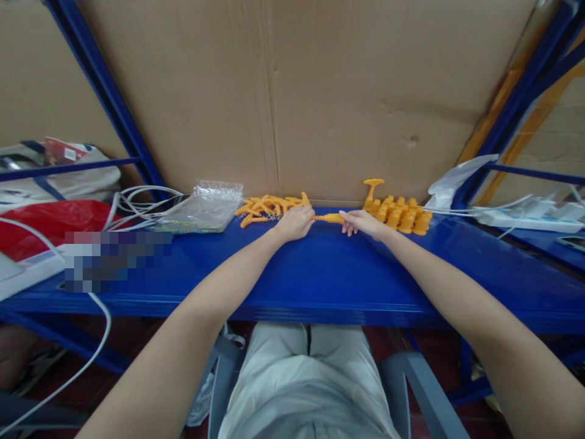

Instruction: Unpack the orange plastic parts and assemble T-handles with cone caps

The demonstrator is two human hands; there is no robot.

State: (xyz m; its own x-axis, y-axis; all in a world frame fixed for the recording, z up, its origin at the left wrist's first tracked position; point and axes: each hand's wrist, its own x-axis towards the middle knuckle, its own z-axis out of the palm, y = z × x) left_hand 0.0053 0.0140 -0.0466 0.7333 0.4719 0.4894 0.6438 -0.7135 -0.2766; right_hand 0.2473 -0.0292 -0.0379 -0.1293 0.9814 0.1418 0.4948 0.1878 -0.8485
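Both my hands grip one orange plastic piece [329, 217], held sideways just above the blue table. My left hand [295, 223] is closed around its left end, where an orange tip sticks up past the fingers. My right hand [363, 224] pinches the wider right end. A ribbed stem shows between the hands. Beyond my left hand lies a pile of curved orange plastic parts [260, 207] with small dark bits among them. Several upright orange stub-shaped parts [402, 214] stand in rows past my right hand, along with a taller T-topped orange piece [372, 190].
On the blue table [338, 274], a clear plastic bag [205, 210] lies left of the pile, near white cables [137, 201] and a red bag [55, 222]. Cardboard [320, 91] rises behind. A white power strip [525, 219] is at the far right, beyond a blue post.
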